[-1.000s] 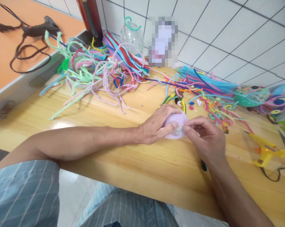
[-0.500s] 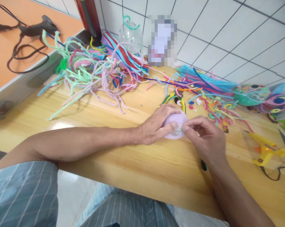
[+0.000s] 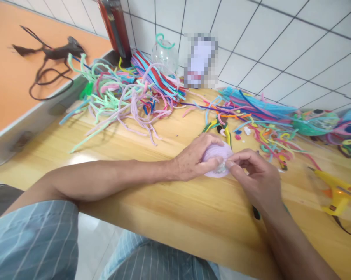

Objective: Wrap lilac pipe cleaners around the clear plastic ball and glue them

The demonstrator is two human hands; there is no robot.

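My left hand [image 3: 192, 157] is closed around a round ball wrapped in lilac pipe cleaner [image 3: 219, 149], its thumb pressed near a pale, see-through patch on the near side. Thumb and forefinger of my right hand [image 3: 255, 175] pinch together at the right edge of that patch; what lies between them is too small to make out. Just behind the ball lie pliers with yellow and green handles [image 3: 228, 134]. A dark-tipped tool [image 3: 256, 212] is partly hidden beneath my right forearm.
Loose pipe cleaners [image 3: 131, 103] heap at the back left, beside a clear round container [image 3: 165, 58]. More bundles [image 3: 259, 105] lie along the tiled wall. At right rests a yellow glue gun [image 3: 337, 190] with a cord. A phone [image 3: 201, 60] leans on the wall.
The whole view has shifted slightly, so things appear lower and mostly a little further right. Both hands keep nearly the same hold on the lilac ball.
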